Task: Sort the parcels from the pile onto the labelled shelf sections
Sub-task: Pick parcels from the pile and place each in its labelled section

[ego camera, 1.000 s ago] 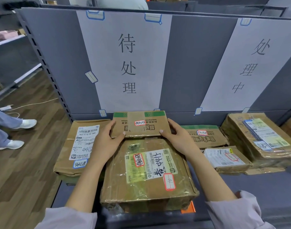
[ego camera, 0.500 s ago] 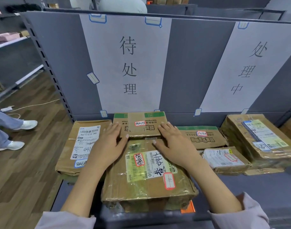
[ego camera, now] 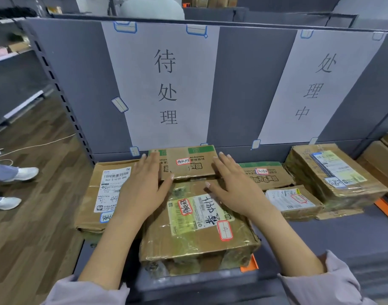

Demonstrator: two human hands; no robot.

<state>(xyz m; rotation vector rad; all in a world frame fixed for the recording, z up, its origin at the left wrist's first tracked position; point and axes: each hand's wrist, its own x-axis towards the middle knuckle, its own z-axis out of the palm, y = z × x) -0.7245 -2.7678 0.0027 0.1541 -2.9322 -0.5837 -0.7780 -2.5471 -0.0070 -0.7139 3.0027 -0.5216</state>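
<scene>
A small brown box with green print (ego camera: 185, 162) lies at the back of the grey shelf (ego camera: 334, 238), under the white sign 待处理 (ego camera: 165, 84). In front of it sits a large taped parcel (ego camera: 197, 227) with a handwritten label. My left hand (ego camera: 144, 186) lies flat, fingers spread, over the small box's left edge. My right hand (ego camera: 235, 183) lies flat over its right edge and the large parcel's top. Neither hand grips anything.
A flat parcel (ego camera: 102, 194) lies at the left shelf end. To the right are a green-printed box (ego camera: 268, 175), a small labelled parcel (ego camera: 292, 201) and a big taped parcel (ego camera: 334, 175) under the sign 处理中 (ego camera: 314, 84). A person's legs and white shoes (ego camera: 23, 173) stand on the wooden floor at left.
Both hands have let go of the small box's sides and now lie open and flat, drawn slightly back towards me. The small box stays at the back of the shelf.
</scene>
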